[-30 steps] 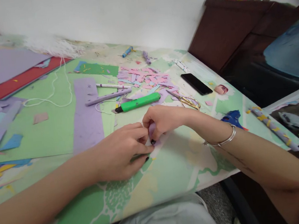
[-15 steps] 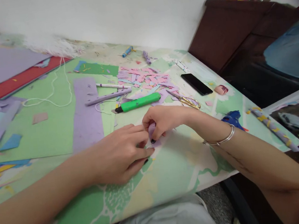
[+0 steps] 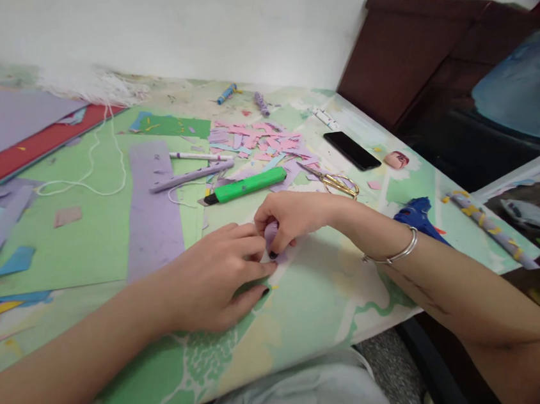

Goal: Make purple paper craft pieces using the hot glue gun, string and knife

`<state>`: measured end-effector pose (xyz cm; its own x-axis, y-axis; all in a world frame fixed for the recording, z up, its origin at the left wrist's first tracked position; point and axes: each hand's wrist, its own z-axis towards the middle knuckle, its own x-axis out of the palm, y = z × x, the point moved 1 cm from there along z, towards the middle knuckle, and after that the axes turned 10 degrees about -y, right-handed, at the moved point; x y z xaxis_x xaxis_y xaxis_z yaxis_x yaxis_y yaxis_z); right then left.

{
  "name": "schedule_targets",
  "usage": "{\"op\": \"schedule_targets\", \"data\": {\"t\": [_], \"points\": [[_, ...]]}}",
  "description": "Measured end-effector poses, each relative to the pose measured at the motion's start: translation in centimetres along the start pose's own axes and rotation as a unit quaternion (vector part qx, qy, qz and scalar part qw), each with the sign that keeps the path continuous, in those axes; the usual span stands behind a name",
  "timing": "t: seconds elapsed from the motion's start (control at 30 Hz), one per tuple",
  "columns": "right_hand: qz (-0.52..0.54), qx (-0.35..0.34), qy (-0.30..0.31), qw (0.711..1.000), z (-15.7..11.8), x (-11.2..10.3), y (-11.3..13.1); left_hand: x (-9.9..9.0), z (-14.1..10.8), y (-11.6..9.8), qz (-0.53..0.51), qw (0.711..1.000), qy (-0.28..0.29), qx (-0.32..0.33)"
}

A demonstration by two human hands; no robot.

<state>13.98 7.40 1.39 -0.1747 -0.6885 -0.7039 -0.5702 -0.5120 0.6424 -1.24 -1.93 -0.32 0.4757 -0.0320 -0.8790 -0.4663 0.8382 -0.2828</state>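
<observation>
On the near side of the green cutter (image 3: 249,185), the two hands are together over the worktop (image 3: 319,306). The right hand (image 3: 289,220) has its thumb and fingers clamped on a small purple piece (image 3: 270,231), which sits nearer the person than the cutter and is partly hidden. The left hand (image 3: 224,276) lies close against it, fingertips by the same piece; whether it grips too, I cannot tell.

Left of the cutter, a purple strip (image 3: 151,218) rests on a light green sheet (image 3: 96,249). Just beyond the cutter lie a speckled purple stick (image 3: 192,176) and a white marker (image 3: 200,156), with pink and purple scraps (image 3: 263,139) farther beyond. To the cutter's right are gold-handled scissors (image 3: 338,185), then a black phone (image 3: 352,150).
</observation>
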Motion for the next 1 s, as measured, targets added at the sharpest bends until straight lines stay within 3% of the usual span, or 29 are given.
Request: {"op": "schedule_targets", "data": {"t": [0.17,0.37,0.5,0.63,0.8,1.0], "points": [[0.019,-0.011,-0.01,1.0,-0.3,0.1,-0.4,0.2,0.2,0.4,-0.058,0.998,-0.02,-0.026],[0.1,-0.054,-0.019,0.993,-1.3,-0.1,-1.0,-0.2,-0.3,1.6,-0.203,0.965,-0.132,-0.099],[0.171,-0.05,0.008,0.984,-2.0,-0.6,-1.0,-0.9,-0.4,1.4,-0.188,0.953,-0.202,-0.125],[0.219,-0.064,0.014,0.974,-2.5,-0.7,-0.8,-1.4,-0.4,0.5,-0.135,0.958,-0.237,-0.09],[0.357,-0.069,-0.01,0.932,-2.6,-0.7,-1.0,-1.2,0.1,-0.6,-0.05,0.973,-0.222,-0.027],[0.496,-0.039,-0.01,0.867,-2.4,-0.2,-0.8,-1.5,1.8,-0.5,-0.046,0.934,-0.353,-0.039]]}}
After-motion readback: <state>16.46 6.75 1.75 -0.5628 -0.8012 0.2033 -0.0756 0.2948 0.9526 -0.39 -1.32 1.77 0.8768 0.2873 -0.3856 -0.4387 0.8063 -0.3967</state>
